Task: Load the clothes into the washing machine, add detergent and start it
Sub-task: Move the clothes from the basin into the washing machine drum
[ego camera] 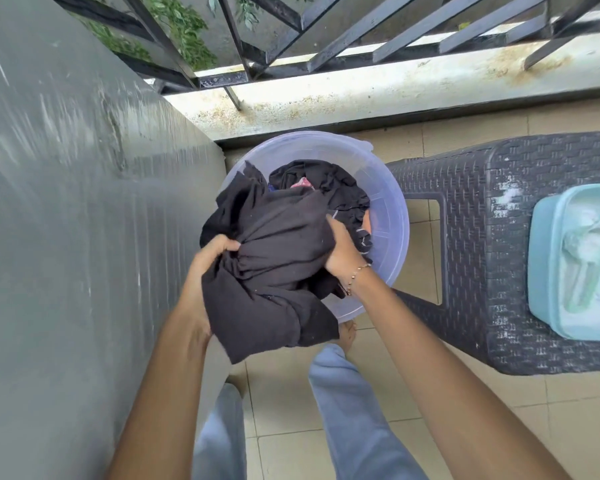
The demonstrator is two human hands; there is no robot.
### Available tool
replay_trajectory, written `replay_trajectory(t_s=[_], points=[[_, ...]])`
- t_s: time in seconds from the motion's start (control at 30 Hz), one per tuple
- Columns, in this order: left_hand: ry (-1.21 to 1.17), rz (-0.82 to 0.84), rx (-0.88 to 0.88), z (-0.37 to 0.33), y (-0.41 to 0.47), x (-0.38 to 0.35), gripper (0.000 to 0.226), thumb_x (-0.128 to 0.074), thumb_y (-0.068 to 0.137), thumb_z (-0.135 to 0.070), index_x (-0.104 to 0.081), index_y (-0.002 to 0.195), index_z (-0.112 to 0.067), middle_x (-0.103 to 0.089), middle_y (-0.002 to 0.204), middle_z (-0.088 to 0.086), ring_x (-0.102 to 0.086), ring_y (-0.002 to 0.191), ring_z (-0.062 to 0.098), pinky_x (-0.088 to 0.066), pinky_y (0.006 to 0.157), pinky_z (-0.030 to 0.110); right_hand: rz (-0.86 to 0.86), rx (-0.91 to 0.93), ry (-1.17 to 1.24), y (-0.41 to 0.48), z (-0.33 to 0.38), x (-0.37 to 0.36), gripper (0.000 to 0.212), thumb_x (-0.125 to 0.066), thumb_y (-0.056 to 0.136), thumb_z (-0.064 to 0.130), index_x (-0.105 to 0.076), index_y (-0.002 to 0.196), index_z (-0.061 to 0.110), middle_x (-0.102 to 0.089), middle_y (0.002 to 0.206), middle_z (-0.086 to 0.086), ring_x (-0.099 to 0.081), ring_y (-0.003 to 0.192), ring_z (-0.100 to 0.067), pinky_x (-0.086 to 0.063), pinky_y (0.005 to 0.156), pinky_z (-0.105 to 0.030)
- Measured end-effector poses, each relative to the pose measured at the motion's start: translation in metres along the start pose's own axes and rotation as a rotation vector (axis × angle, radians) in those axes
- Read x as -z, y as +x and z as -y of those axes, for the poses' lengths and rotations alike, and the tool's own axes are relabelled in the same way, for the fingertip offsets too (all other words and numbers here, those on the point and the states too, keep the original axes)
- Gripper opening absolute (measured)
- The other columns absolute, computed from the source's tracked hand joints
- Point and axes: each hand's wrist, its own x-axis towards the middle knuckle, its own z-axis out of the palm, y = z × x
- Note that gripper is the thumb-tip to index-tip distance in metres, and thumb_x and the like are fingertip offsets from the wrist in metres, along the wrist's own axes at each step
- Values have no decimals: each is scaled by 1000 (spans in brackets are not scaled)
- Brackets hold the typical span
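Left hand (207, 261) clutching dark cloth (274, 271), fingertips buried in folds, right hand (342, 249) gripping its other side, fingers mostly hidden, cloth bunched between both hands above the basin (392, 202), more clothes (329, 181) beneath, powder tub (537, 258) cut off at right edge, grey surface (66, 202) at left blurred.

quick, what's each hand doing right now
left hand: gripping the black garment.
right hand: gripping the same black garment, over the basin.
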Motion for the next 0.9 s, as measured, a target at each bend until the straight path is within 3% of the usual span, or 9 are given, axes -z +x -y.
replay_trajectory(t_s=[0.03, 0.07, 0.13, 0.3, 0.47, 0.67, 0.77, 0.83, 0.9], points=[[-23, -48, 24, 13, 6, 7, 19, -71, 75, -36, -76, 87, -22, -75, 84, -2, -70, 76, 14, -50, 81, 31, -16, -120, 240, 0, -2, 4, 21, -41, 98, 3, -59, 95, 13, -69, 90, 0, -57, 85, -6, -45, 78, -14], [59, -20, 63, 26, 3, 10, 47, -72, 73, -49, -67, 114, -27, -73, 106, -5, -70, 92, 14, -51, 90, 35, -24, -182, 414, -4, 0, 6, 26, -38, 101, 11, -59, 89, 19, -70, 78, 9, -60, 74, -2, -48, 75, -16], [110, 16, 122, 39, 1, 2, 73, -69, 68, -66, -52, 131, -34, -66, 123, -10, -64, 110, 14, -47, 99, 39, -20, -292, 631, -5, -11, 11, 29, -34, 102, 21, -59, 87, 22, -70, 70, 14, -63, 67, 0, -49, 72, -15], [-106, -4, 253, 51, 10, -23, 37, -53, 90, -44, -73, 96, -14, -76, 93, 7, -73, 80, 18, -59, 64, 27, 152, -364, 616, -16, -23, 0, 23, -35, 101, 13, -57, 107, 10, -67, 93, 0, -60, 88, -10, -52, 80, -18], [-138, -41, 195, 56, 6, -27, 49, -46, 96, -31, -76, 63, -11, -72, 61, 6, -69, 50, 15, -53, 41, 22, 357, -385, 355, -6, -13, 36, 40, -48, 96, 4, -45, 132, 19, -60, 115, -2, -61, 99, -11, -54, 85, -24], [-280, 20, 95, 39, -24, -36, 55, -43, 97, -32, -77, 59, -15, -73, 70, 5, -71, 59, 17, -58, 52, 24, 68, -339, 759, -38, -11, 44, 36, -50, 94, 5, -50, 127, 17, -69, 97, 7, -63, 90, -9, -53, 80, -24], [-210, -54, 64, 11, -47, -47, 26, -71, 70, -38, -77, 79, -14, -71, 96, 11, -69, 87, 25, -55, 89, 36, -47, -336, 787, -60, 10, 24, 19, -61, 87, 33, -64, 105, 26, -69, 92, 7, -61, 92, -11, -51, 81, -22], [-127, -51, 29, -3, -61, -52, 50, -76, 51, -42, -70, 91, -13, -64, 110, 14, -59, 104, 30, -40, 106, 44, -47, -385, 721, -75, 41, 14, 25, -60, 84, 46, -65, 100, 29, -67, 97, 6, -60, 103, -15, -47, 89, -27], [-59, -15, -38, -19, -88, -63, 35, -71, 68, -43, -64, 88, -16, -71, 88, 7, -61, 88, 26, -45, 96, 37, -29, -408, 688, -93, 77, 14, 23, -45, 95, 42, -60, 100, 26, -64, 99, 4, -59, 99, -16, -47, 87, -31]])
